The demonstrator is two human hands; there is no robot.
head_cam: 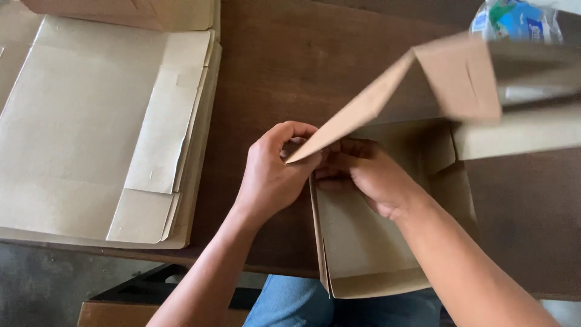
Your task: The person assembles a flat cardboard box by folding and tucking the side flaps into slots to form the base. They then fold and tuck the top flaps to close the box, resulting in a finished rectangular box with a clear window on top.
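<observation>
A half-folded brown cardboard box (369, 242) lies on the dark wooden table (284, 66) in front of me, its near end hanging over the table's edge. My left hand (272, 172) pinches the box's left wall near a corner, fingers curled over the edge. My right hand (369, 175) reaches inside the box and presses the same corner from within, touching my left fingers. A long cardboard flap (448, 79) rises from that corner toward the upper right, blurred.
A stack of flat unfolded cardboard blanks (91, 127) lies at the left of the table. A plastic bag with blue and green packaging (514, 18) sits at the top right. My jeans and a stool show below the table edge.
</observation>
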